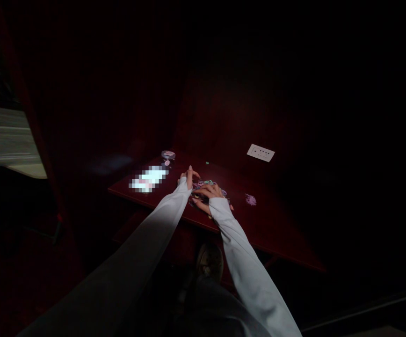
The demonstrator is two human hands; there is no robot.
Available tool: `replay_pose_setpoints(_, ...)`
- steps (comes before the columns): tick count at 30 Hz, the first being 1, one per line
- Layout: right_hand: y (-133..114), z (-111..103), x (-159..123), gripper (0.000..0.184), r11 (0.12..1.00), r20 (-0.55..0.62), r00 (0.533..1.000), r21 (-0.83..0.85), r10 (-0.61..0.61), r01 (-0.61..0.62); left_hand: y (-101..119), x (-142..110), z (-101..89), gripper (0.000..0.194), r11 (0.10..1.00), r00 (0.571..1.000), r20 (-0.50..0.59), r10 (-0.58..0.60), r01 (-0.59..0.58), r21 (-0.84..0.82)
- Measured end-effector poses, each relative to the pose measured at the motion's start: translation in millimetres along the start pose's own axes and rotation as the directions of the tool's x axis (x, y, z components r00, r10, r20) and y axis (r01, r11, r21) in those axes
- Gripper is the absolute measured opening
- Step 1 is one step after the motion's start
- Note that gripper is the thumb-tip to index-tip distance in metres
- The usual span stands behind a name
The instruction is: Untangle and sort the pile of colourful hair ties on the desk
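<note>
Partway, I'd judge: a purple bunch [250, 200] sits apart at 3 o'clock and one green piece [207, 163] alone at 12, while the main pile [209, 182] of small coloured pieces, near the table's [269, 234] front edge, is mixed and undivided. Right hand [214, 190] arches over the pile, thumb and fingers spread apart; left hand [189, 177] is at its 10 o'clock side, can't tell if it's pinching anything. Jar [168, 157] stands further out at 10, contents too dark to call.

Under the right hand [214, 191], coloured pieces [208, 182] are partly hidden and too small to identify, while beyond the left hand [189, 178], leftward, a bright rectangle [149, 179] is blurred into blocks.
</note>
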State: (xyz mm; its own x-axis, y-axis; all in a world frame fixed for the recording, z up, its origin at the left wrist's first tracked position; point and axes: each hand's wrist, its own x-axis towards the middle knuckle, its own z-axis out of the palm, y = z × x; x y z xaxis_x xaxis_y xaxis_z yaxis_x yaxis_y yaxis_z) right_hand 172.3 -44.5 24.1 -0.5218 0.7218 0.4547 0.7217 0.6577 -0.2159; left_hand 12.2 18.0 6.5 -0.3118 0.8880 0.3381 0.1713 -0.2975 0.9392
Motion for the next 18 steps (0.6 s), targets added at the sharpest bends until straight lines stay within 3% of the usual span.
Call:
replay_pose_setpoints(3,-12,-4,-1,0.038,0.997,0.095,0.994,-0.043,-0.054,0.058,5,-1,-0.3,0.077,0.999,0.998,-0.038,-0.046,0.045,-0.030)
replay_pose_setpoints(6,-10,-1,2,0.043,0.998,0.099,0.995,-0.053,-0.028,0.034,9,-1,-0.8,0.078,0.996,0.998,-0.026,-0.059,0.057,-0.061)
replay_pose_setpoints(12,10,14,6,0.032,0.985,-0.042,0.984,-0.004,0.174,-0.175,13,-5,-0.7,0.078,0.995,0.997,-0.035,-0.064,0.061,-0.075)
replay_pose_setpoints(18,32,14,4,0.022,0.919,-0.240,0.887,0.107,0.395,-0.380,15,-7,0.3,0.077,0.991,0.997,-0.030,-0.077,0.073,-0.110)
